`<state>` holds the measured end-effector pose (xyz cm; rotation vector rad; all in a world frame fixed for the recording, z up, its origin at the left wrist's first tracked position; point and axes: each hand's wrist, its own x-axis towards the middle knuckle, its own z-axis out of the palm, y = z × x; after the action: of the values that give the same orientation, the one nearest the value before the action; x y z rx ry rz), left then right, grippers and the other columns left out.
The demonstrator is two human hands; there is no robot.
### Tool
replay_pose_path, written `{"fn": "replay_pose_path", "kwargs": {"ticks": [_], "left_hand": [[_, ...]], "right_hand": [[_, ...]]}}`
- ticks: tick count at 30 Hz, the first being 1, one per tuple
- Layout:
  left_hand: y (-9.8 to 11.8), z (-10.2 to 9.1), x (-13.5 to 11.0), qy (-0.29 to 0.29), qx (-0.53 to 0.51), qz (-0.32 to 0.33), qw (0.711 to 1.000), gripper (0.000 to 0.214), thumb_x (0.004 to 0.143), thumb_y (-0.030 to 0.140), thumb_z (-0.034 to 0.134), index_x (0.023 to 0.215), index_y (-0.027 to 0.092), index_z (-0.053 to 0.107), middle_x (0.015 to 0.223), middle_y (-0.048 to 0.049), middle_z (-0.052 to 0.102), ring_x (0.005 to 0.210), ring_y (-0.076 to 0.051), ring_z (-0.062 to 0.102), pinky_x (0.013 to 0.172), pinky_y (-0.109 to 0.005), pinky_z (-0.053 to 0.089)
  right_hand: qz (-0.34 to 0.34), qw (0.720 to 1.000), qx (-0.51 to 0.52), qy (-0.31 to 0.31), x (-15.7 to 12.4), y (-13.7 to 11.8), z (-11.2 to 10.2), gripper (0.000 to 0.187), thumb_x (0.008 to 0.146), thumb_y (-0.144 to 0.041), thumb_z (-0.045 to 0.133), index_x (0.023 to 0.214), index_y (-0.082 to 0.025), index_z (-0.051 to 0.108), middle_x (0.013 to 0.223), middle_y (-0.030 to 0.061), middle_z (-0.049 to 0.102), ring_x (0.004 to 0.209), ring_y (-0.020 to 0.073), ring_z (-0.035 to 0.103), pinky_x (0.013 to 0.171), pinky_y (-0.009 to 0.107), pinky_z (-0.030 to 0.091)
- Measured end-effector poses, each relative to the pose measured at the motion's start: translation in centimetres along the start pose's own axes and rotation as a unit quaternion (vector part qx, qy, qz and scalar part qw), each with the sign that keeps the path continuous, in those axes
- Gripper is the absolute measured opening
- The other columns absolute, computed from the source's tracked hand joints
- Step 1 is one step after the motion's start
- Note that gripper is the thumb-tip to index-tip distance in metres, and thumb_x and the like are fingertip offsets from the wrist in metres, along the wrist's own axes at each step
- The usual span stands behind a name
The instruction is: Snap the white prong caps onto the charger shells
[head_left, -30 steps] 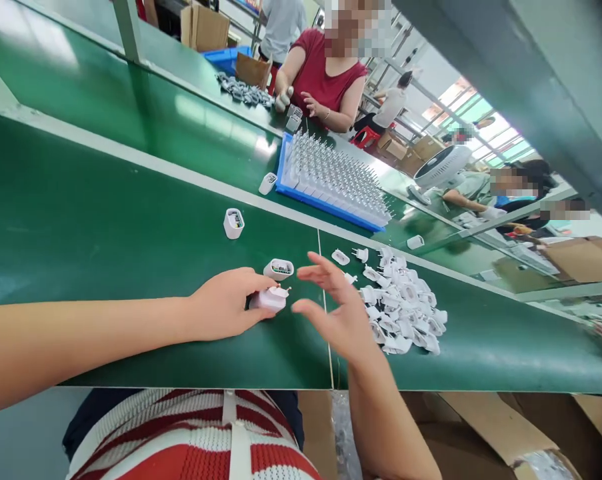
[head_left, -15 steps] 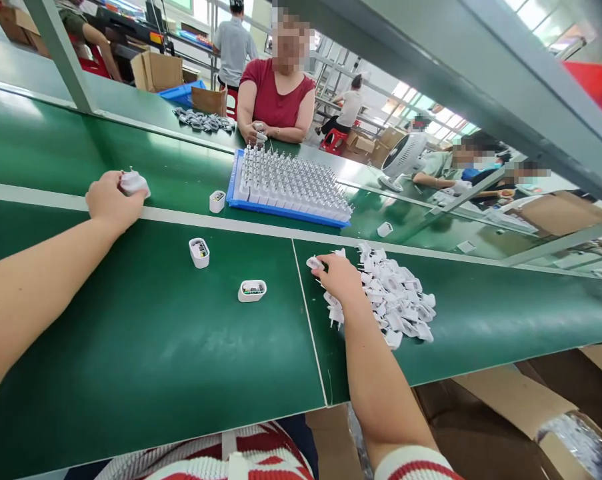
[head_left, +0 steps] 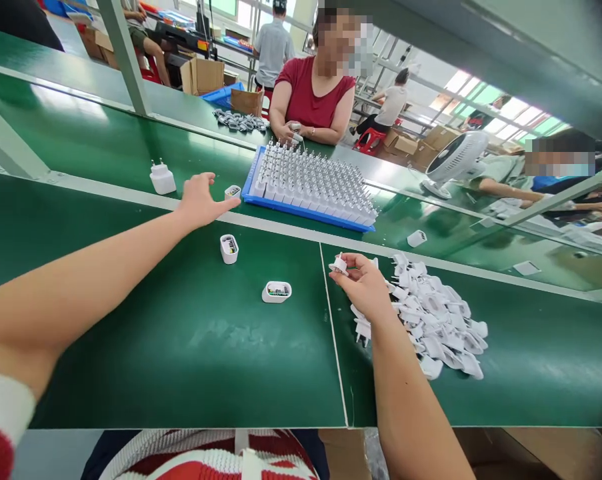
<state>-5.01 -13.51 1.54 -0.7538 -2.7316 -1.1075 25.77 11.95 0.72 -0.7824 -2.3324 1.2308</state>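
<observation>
My left hand [head_left: 199,200] is open, thumb and fingers apart, beside a white open-topped charger housing [head_left: 233,193] on the far belt. Left of it a white plug charger [head_left: 163,179] stands with its two pins up. Between the fingertips of my right hand [head_left: 365,283] is a white plug cover [head_left: 339,265] with pins, held just left of a heap of similar plug covers [head_left: 435,307]. Two more open housings, one upright [head_left: 229,249] and one nearer me [head_left: 277,291], show circuit parts inside.
A blue tray [head_left: 311,217] full of pin-up chargers sits beyond the white divider strip. Across it a person in a red top [head_left: 313,100] handles a small part near a grey pile [head_left: 239,121]. A metal post [head_left: 123,57] rises at left; a fan [head_left: 453,160] stands at right.
My left hand has let go of the plug charger, which now stands on the far belt, and moved right to the housing. My right hand has lifted the plug cover slightly. The view has shifted left.
</observation>
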Motion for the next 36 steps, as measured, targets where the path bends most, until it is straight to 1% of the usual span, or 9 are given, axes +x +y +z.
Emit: {"fn": "replay_pose_path", "kwargs": {"ticks": [6, 12, 18, 23, 25, 29, 31, 34, 36], "left_hand": [[0.5, 1.2, 3.5, -0.059, 0.025, -0.039, 0.997, 0.051, 0.084, 0.041, 0.067, 0.126, 0.011, 0.068, 0.122, -0.0150, 0.072, 0.108, -0.031, 0.064, 0.094, -0.039, 0.049], [0.0, -4.0, -4.5, -0.006, 0.008, 0.001, 1.000, 0.047, 0.087, 0.044, 0.062, 0.127, 0.020, 0.069, 0.120, -0.0071, 0.074, 0.095, -0.024, 0.066, 0.087, -0.034, 0.051], [-1.4, -6.9, -12.8, -0.106, 0.047, 0.001, 0.993, 0.037, 0.087, 0.053, 0.064, 0.117, 0.032, 0.067, 0.117, 0.0011, 0.073, 0.096, -0.028, 0.065, 0.088, -0.041, 0.053], [1.7, -5.4, -16.4, 0.027, 0.075, 0.216, 0.973, 0.060, 0.083, 0.046, 0.069, 0.139, 0.035, 0.051, 0.144, -0.0068, 0.059, 0.134, -0.037, 0.052, 0.122, -0.057, 0.031], [3.8, -3.8, -17.5, -0.024, 0.028, 0.251, 0.967, 0.065, 0.086, 0.046, 0.070, 0.145, 0.032, 0.047, 0.145, -0.0094, 0.058, 0.132, -0.034, 0.055, 0.119, -0.053, 0.038], [6.7, 0.5, -18.4, -0.184, -0.088, 0.146, 0.968, 0.084, 0.085, 0.059, 0.073, 0.154, 0.022, 0.044, 0.146, -0.0145, 0.055, 0.119, -0.030, 0.062, 0.103, -0.047, 0.054], [7.2, 2.2, -18.4, -0.216, -0.134, 0.114, 0.960, 0.070, 0.087, 0.059, 0.071, 0.143, 0.022, 0.056, 0.137, -0.0125, 0.062, 0.118, -0.030, 0.062, 0.103, -0.047, 0.054], [7.2, 3.2, -18.2, -0.248, -0.175, 0.103, 0.947, 0.040, 0.093, 0.054, 0.066, 0.121, 0.025, 0.070, 0.119, -0.0071, 0.070, 0.110, -0.027, 0.064, 0.100, -0.045, 0.054], [6.9, 3.1, -18.2, -0.257, -0.189, 0.109, 0.941, 0.044, 0.090, 0.054, 0.070, 0.125, 0.027, 0.069, 0.120, -0.0064, 0.070, 0.109, -0.026, 0.064, 0.099, -0.045, 0.055]], "right_hand": [[0.037, 0.991, 0.124, -0.039, -1.5, -0.5, 0.5, 0.068, 0.070, -0.055, 0.088, 0.124, -0.018, 0.069, 0.111, 0.0096, 0.079, 0.099, 0.0228, 0.075, 0.102, 0.047, 0.059], [0.019, 0.978, 0.209, -0.005, -1.8, -1.2, 0.1, 0.050, 0.083, -0.066, 0.074, 0.103, -0.021, 0.081, 0.107, 0.0059, 0.080, 0.091, 0.0215, 0.077, 0.092, 0.044, 0.066], [0.002, 0.968, 0.248, 0.032, -2.6, -2.3, 0.8, 0.038, 0.070, -0.052, 0.090, 0.093, -0.022, 0.081, 0.101, 0.0052, 0.081, 0.084, 0.0204, 0.076, 0.084, 0.042, 0.069], [-0.012, 0.970, 0.241, 0.016, -3.7, -3.6, 1.2, 0.033, 0.068, -0.047, 0.093, 0.083, -0.020, 0.079, 0.086, 0.0044, 0.080, 0.076, 0.0197, 0.076, 0.083, 0.042, 0.069], [-0.011, 0.968, 0.252, 0.005, -4.0, -4.1, 1.2, 0.035, 0.068, -0.047, 0.093, 0.081, -0.019, 0.076, 0.083, 0.0038, 0.079, 0.074, 0.0182, 0.075, 0.080, 0.040, 0.069], [0.023, 0.944, 0.325, -0.050, -4.4, -4.7, 1.3, 0.055, 0.064, -0.043, 0.097, 0.108, -0.022, 0.070, 0.081, -0.0033, 0.073, 0.079, 0.0165, 0.073, 0.075, 0.035, 0.067], [0.026, 0.935, 0.339, -0.097, -4.6, -4.7, 1.3, 0.060, 0.068, -0.040, 0.095, 0.121, -0.025, 0.069, 0.089, -0.0034, 0.073, 0.085, 0.0150, 0.072, 0.080, 0.032, 0.065], [-0.002, 0.943, 0.305, -0.135, -4.9, -4.6, 1.2, 0.035, 0.077, -0.040, 0.088, 0.106, -0.024, 0.076, 0.102, 0.0008, 0.075, 0.084, 0.0117, 0.068, 0.074, 0.025, 0.061], [-0.009, 0.946, 0.287, -0.148, -5.1, -4.8, 1.1, 0.029, 0.080, -0.042, 0.086, 0.099, -0.024, 0.075, 0.104, 0.0019, 0.076, 0.077, 0.0113, 0.066, 0.062, 0.023, 0.057]]}}
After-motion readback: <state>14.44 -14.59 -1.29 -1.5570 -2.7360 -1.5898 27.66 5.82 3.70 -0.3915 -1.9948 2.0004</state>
